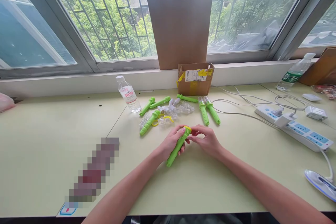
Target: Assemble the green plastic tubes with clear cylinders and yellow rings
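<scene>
Pale green tabletop [199,192] meets its front edge just below the forearms, and something set down carelessly there could roll off towards the lap. Over it, the left hand's [170,142] fingers are wrapped around a green ridged tube [173,154], held slanting with its yellow-ringed end up and away. The right hand's [208,140] fingertips pinch at or beside the yellow ring [187,128]; whether they press on it cannot be told. Uneven pressure could seat the ring crooked or flick it off, and a loose left hold would let the round tube twist. Elbow room opens widest to the left, short of a blurred-out item [96,171].

Just beyond the hands, loose green tubes, clear plastic pieces [172,113] and yellow rings [155,123] lie jumbled; a forward reach could tangle or scatter them. Two clear-topped green tubes [204,113] lie right of the pile. Behind, an upright water bottle [132,101] could tip if knocked. Cables [245,114] limit sweeps to the far right. Farthest, an open cardboard box [195,87] stands near the wall below the windows [115,17].
</scene>
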### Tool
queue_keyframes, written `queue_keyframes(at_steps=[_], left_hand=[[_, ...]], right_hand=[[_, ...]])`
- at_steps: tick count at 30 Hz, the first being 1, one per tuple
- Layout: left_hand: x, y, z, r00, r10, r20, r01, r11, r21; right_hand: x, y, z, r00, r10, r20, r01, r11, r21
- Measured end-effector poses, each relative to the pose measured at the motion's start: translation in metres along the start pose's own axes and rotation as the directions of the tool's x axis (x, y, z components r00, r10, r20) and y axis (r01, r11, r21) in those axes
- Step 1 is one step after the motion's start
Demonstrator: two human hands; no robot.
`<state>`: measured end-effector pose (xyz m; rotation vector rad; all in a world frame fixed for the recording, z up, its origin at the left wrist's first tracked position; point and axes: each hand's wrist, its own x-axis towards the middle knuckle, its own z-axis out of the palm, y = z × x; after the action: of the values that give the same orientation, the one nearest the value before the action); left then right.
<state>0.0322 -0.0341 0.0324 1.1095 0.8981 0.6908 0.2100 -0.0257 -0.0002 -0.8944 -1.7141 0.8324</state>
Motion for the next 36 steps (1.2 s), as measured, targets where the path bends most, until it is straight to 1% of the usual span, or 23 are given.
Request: queue_keyframes(at_steps=[5,9,12,15,17,19,25,31,36], left_hand=[[-0.0011,0.0014,0.0024,1.000,-0.009,-0.009,0.009,1.000,0.003],[-0.0019,0.0022,0.0027,1.000,-0.009,-0.015,0.009,1.000,0.019],[-0.0017,0.0025,0.0016,1.000,-0.009,-0.015,0.009,1.000,0.029],[-0.0012,0.0020,0.0002,1.000,-0.014,-0.016,0.015,0.999,0.038],[-0.0010,0.0015,-0.0002,0.999,-0.022,-0.027,0.024,0.999,0.047],[-0.0011,0.0011,0.0001,0.999,-0.028,-0.039,0.030,0.998,0.057],[-0.0017,0.0022,0.0017,0.998,-0.031,-0.060,0.035,0.996,0.078],[-0.0038,0.0053,0.0031,0.996,-0.035,-0.080,0.045,0.991,0.127],[-0.0047,0.0058,0.0031,0.993,-0.070,-0.091,0.083,0.987,0.139]], right_hand=[[-0.0005,-0.0026,-0.0008,0.999,-0.021,-0.040,0.020,1.000,-0.012],[-0.0009,-0.0034,-0.0010,0.999,-0.008,-0.043,0.008,1.000,-0.018],[-0.0011,-0.0038,-0.0002,0.999,0.029,-0.036,-0.030,0.999,-0.016],[-0.0011,-0.0038,0.0008,0.995,0.097,-0.010,-0.097,0.995,0.005],[-0.0010,-0.0032,0.0012,0.990,0.143,0.006,-0.143,0.990,0.013],[-0.0009,-0.0025,0.0011,0.987,0.162,0.011,-0.162,0.987,0.013],[-0.0009,-0.0020,0.0000,0.994,0.111,0.003,-0.111,0.994,-0.010],[-0.0010,-0.0040,0.0000,0.988,0.140,0.057,-0.139,0.990,-0.031],[-0.0017,-0.0018,0.0005,0.997,0.067,0.039,-0.065,0.997,-0.049]])
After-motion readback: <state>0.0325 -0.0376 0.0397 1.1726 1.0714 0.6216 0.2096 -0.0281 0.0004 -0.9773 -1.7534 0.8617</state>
